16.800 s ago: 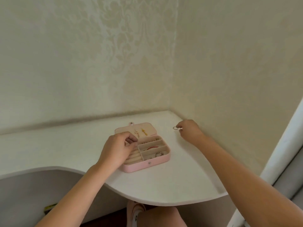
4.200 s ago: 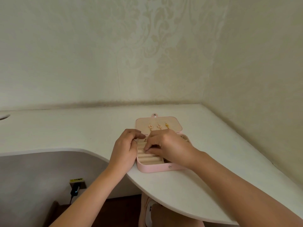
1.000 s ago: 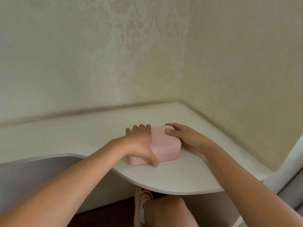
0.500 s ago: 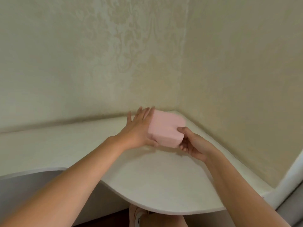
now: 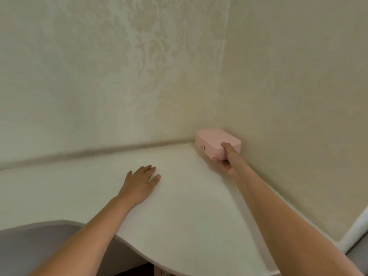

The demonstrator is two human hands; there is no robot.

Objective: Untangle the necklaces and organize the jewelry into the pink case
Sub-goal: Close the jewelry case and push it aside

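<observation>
Closed pink case (image 5: 214, 139), rounded corners, right of centre, gripped by right hand (image 5: 228, 161); left hand (image 5: 140, 182) flat, released, on bench (image 5: 189, 216).

White curved desk (image 5: 179, 226) against cream damask-patterned wallpaper (image 5: 139, 56), in a corner.

— Where is the pink case (image 5: 216, 139)?
— Way over in the far right corner of the white table (image 5: 179, 206).
— Is it open?
— No, the lid is down. It is small, with round corners and a little snap on its left side. The right hand (image 5: 226, 160) holds its near end.
</observation>
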